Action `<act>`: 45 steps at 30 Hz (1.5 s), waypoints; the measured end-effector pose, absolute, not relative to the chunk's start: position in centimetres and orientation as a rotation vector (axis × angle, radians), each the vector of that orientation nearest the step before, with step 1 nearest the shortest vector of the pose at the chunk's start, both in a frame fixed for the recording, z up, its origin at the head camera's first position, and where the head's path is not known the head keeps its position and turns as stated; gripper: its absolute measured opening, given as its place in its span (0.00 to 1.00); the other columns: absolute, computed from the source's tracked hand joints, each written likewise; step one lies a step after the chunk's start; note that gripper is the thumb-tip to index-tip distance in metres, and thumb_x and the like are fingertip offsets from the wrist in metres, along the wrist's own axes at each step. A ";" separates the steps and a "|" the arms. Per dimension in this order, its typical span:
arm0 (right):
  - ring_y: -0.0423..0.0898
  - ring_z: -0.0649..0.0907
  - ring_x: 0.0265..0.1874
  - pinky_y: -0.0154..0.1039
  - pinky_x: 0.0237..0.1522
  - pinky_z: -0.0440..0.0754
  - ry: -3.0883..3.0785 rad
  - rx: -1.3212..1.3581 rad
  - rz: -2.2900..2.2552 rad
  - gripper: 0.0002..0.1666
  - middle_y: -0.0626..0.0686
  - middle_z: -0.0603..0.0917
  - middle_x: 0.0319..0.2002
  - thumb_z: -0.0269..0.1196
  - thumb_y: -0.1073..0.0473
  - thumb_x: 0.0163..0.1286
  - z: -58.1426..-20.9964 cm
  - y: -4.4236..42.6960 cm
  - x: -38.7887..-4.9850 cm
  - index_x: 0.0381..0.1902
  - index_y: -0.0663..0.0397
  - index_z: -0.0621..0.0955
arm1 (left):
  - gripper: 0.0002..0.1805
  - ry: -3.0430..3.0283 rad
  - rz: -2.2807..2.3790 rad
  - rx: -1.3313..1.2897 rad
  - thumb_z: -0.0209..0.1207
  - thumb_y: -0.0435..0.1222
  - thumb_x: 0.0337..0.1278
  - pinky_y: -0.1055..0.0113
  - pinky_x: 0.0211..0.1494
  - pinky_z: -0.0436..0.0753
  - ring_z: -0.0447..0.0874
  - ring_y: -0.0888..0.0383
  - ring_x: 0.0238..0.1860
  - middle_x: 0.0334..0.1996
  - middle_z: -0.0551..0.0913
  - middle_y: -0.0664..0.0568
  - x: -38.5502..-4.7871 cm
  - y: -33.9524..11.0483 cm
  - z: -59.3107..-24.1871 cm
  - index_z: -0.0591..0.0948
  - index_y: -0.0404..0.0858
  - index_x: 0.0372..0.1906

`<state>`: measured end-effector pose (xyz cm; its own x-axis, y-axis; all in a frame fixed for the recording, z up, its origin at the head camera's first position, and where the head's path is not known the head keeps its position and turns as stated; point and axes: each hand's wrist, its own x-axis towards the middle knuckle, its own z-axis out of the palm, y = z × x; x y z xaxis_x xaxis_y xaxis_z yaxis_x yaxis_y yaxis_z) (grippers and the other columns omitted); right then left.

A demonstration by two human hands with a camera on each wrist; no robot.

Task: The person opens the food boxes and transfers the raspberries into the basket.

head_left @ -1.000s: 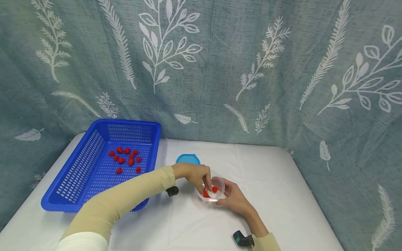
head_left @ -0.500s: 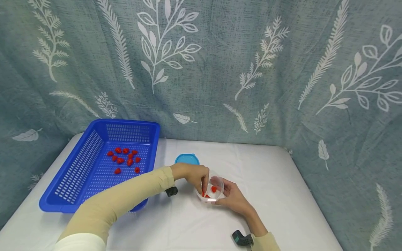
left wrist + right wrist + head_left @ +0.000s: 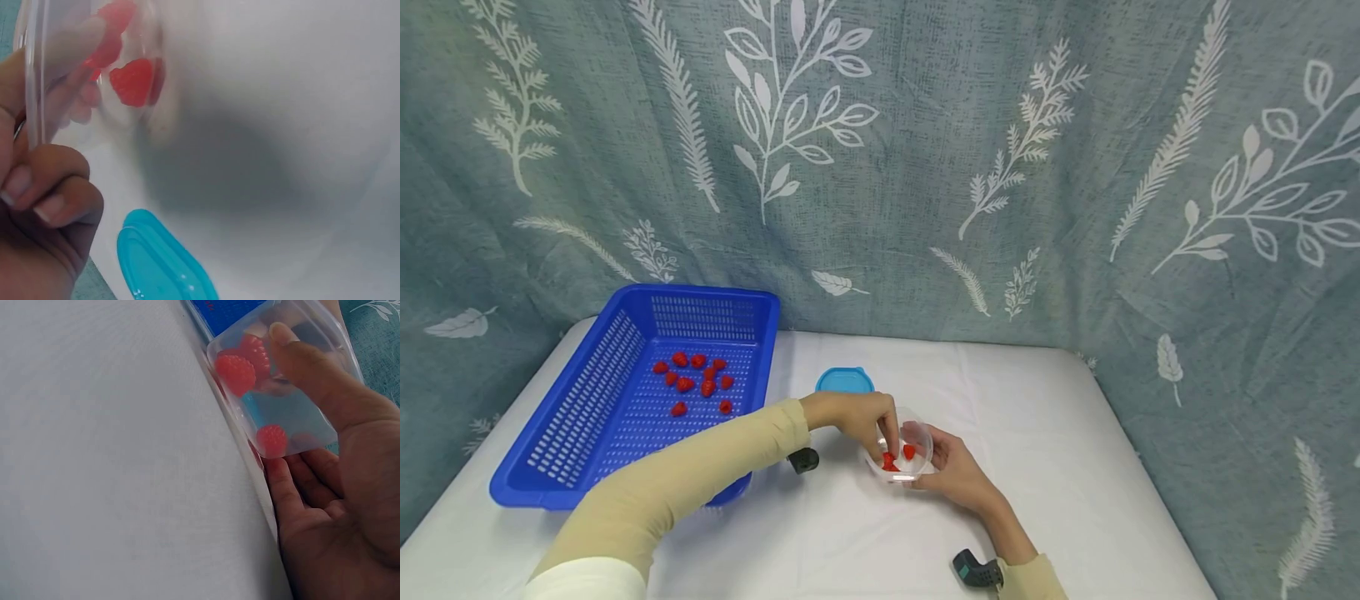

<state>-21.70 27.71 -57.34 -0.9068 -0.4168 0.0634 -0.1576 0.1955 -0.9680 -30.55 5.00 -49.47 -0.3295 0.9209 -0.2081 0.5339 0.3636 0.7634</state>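
Note:
A clear plastic container stands on the white cloth with a few red raspberries inside. My right hand grips it from the right, thumb along its near wall and fingers behind. My left hand reaches over the rim; its thumb and forefinger are around a raspberry inside, seen through the wall. A second raspberry lies against that one, and another raspberry sits apart toward my right fingers. In the left wrist view the other left fingers curl outside the container.
A blue perforated basket stands at the left, with several raspberries on its floor. Behind my left hand lies a light blue lid. A patterned green curtain hangs behind the table.
Inside the container my left fingertips have shifted slightly among the raspberries. The right hand keeps its grip on the container. The whole head view has drifted slightly left.

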 end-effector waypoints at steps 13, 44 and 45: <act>0.56 0.69 0.73 0.33 0.68 0.69 2.248 -0.508 -1.782 0.49 0.58 0.73 0.70 0.77 0.69 0.53 -57.2 27.2 -21.9 0.72 0.59 0.70 | 0.11 1.966 1.020 1.302 0.73 0.26 0.51 0.46 0.58 0.82 0.88 0.65 0.45 0.39 0.91 0.47 -30.9 3.2 -48.8 0.90 0.29 0.42; 0.53 0.67 0.74 0.31 0.67 0.67 2.295 -0.399 -1.768 0.51 0.58 0.74 0.71 0.79 0.70 0.49 -57.0 27.2 -21.6 0.72 0.59 0.71 | 0.07 2.331 1.651 1.062 0.69 0.33 0.61 0.69 0.21 0.60 0.54 0.63 0.13 0.33 0.84 0.50 -28.5 -8.2 -42.0 0.87 0.40 0.44; 0.53 0.67 0.75 0.31 0.68 0.67 2.300 -0.396 -1.763 0.51 0.58 0.74 0.71 0.79 0.70 0.49 -57.0 27.2 -21.5 0.72 0.59 0.71 | 0.07 2.343 1.675 1.042 0.69 0.33 0.60 0.69 0.20 0.60 0.53 0.63 0.13 0.28 0.82 0.51 -28.6 -8.8 -42.1 0.87 0.40 0.43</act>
<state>-21.54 27.23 -56.95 -0.9404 -0.3399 -0.0075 -0.0810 0.2454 -0.9660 -28.58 -8.82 -42.10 -0.7657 0.5627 0.3116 0.4768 0.1715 0.8621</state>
